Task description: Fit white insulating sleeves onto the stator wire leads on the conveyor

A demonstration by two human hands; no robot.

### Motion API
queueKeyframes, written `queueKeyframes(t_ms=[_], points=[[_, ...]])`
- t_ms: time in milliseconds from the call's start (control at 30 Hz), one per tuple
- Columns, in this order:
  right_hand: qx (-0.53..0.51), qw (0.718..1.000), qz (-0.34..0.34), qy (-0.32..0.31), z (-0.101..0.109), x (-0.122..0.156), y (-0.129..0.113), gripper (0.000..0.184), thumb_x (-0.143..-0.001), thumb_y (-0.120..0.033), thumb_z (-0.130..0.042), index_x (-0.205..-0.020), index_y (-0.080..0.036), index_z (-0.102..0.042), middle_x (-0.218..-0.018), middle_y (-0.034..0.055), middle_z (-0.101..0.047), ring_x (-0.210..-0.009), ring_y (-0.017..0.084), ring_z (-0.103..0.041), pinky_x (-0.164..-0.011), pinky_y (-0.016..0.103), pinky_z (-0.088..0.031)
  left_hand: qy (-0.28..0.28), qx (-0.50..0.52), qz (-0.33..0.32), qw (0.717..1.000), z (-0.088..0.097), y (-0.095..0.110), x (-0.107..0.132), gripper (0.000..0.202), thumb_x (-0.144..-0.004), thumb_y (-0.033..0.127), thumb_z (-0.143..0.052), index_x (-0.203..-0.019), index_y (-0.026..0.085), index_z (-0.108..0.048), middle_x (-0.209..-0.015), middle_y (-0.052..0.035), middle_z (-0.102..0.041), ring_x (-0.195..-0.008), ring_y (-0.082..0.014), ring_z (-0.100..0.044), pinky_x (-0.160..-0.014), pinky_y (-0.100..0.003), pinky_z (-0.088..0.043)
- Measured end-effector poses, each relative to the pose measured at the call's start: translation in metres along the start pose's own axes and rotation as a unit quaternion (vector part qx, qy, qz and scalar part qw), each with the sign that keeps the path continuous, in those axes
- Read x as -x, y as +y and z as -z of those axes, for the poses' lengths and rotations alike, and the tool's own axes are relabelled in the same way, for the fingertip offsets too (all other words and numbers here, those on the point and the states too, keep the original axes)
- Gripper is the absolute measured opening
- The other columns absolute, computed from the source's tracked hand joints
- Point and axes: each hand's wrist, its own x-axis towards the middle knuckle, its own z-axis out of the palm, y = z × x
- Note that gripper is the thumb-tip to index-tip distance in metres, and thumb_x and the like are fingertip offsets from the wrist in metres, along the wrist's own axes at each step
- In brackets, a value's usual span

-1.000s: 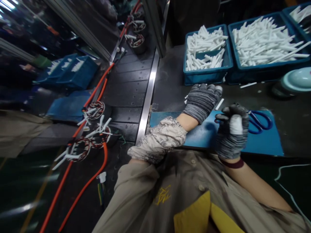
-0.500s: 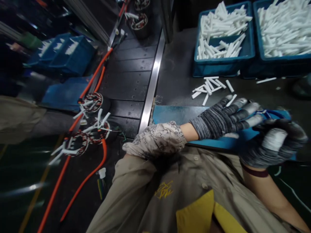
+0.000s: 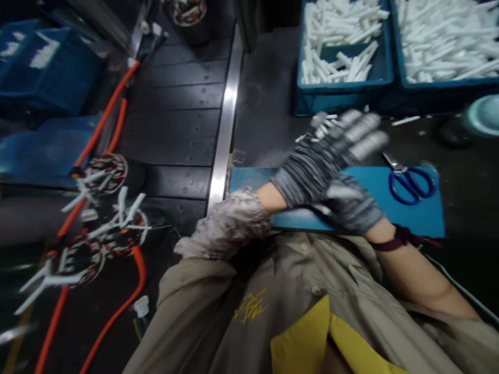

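Observation:
My left hand (image 3: 322, 163), in a grey striped glove with pale fingertips, reaches over the blue mat (image 3: 249, 179), its fingers stretched out and blurred. It partly covers a small pile of white tubes (image 3: 328, 124) beyond the mat. Gloved the same way, my right hand (image 3: 353, 208) lies low over the mat, close beside and partly under the left. Its fingers are mostly hidden or smeared, so whether they hold anything does not show. Blue-handled scissors (image 3: 412, 186) lie on the mat to the right of both hands.
Two blue bins (image 3: 345, 91) (image 3: 448, 83) of white tubes stand at the back right, near a pale round-topped container (image 3: 483, 115). Left of a metal rail (image 3: 224, 140) are dark slats (image 3: 181, 132), wound coils with white tubes (image 3: 125, 223) and orange tubing (image 3: 140, 270).
My right hand has moved left, away from the scissors and in beside my left hand. The scissors, partly hidden before, now show fully. The view has shifted to the right.

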Motion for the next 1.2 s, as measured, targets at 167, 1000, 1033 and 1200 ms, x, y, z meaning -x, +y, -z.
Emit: queueKeyframes(t_ms=[167, 1000, 1033, 1200], points=[[0.062, 0.978, 0.195, -0.049, -0.032, -0.039, -0.026, 0.06, -0.105, -0.054, -0.026, -0.127, -0.022, -0.072, -0.135, 0.0114, -0.071, -0.122, 0.024, -0.066, -0.109, 0.041, -0.051, 0.081, 0.068, 0.118, 0.987, 0.002, -0.051, 0.013, 0.084, -0.088, 0.067, -0.065, -0.158, 0.028, -0.041, -0.166, -0.008, -0.04, -0.161, -0.0334, -0.02, -0.132, -0.062, -0.012], [-0.513, 0.771, -0.212, 0.313, 0.064, -0.069, 0.035, 0.089, -0.09, -0.075, -0.014, -0.144, -0.015, -0.053, -0.126, 0.0129, -0.071, -0.138, 0.031, -0.047, -0.106, 0.054, -0.045, 0.235, 0.092, 0.031, 0.967, 0.03, -0.021, 0.033, 0.047, -0.099, 0.036, -0.064, -0.144, 0.028, -0.052, -0.149, -0.0066, -0.059, -0.139, -0.0291, -0.056, -0.121, -0.052, -0.048], [-0.508, 0.769, -0.207, 0.328, 0.063, -0.067, 0.038, 0.088, -0.091, -0.075, -0.012, -0.142, -0.018, -0.055, -0.126, 0.0128, -0.072, -0.139, 0.031, -0.047, -0.106, 0.055, -0.044, 0.228, 0.1, 0.03, 0.968, 0.029, -0.02, 0.032, 0.046, -0.099, 0.037, -0.064, -0.143, 0.028, -0.054, -0.148, -0.0066, -0.059, -0.138, -0.029, -0.057, -0.12, -0.051, -0.049], [-0.554, 0.709, -0.21, 0.382, 0.052, -0.062, 0.045, 0.065, -0.095, -0.066, -0.021, -0.127, -0.026, -0.06, -0.13, 0.0102, -0.07, -0.138, 0.028, -0.052, -0.106, 0.058, -0.048, 0.189, 0.117, 0.019, 0.975, 0.023, -0.019, 0.028, 0.042, -0.098, 0.037, -0.064, -0.138, 0.029, -0.06, -0.146, -0.0065, -0.061, -0.136, -0.0287, -0.059, -0.117, -0.049, -0.051]])
